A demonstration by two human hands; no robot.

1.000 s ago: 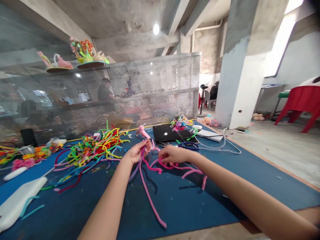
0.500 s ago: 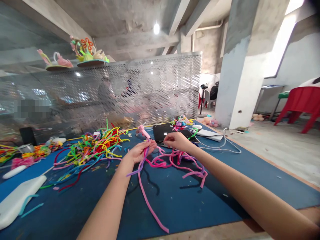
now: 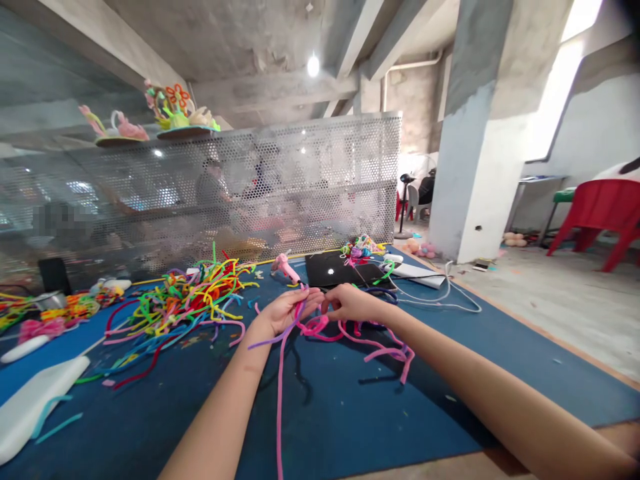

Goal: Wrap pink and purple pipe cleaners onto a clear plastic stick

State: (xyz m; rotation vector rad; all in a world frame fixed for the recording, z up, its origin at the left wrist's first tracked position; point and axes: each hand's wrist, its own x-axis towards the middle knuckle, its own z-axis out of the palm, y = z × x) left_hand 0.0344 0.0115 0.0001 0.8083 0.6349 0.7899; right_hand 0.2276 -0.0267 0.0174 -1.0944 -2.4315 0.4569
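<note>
Pipe cleaners (image 3: 280,410), pink and purple, trail from the left hand (image 3: 289,309), pinched between its thumb and fingers over the blue mat (image 3: 380,423); they should prove light, soft and bendy, best held near the gathered top; just beside, the right hand (image 3: 355,304) curls its fingers, around what I cannot tell

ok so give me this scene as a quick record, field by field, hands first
left hand: pinching a thin fuzzy purple stem and a long fuzzy pink stem
right hand: beside the left, near bright pink looped stems; grip unclear
surface: dark blue mat
left side: tangled pile of multicoloured fuzzy stems, rounded white slab
beyond hands: flat black panel with white emblem, pink gun-shaped tool
backdrop: perforated grey metal screen
</note>
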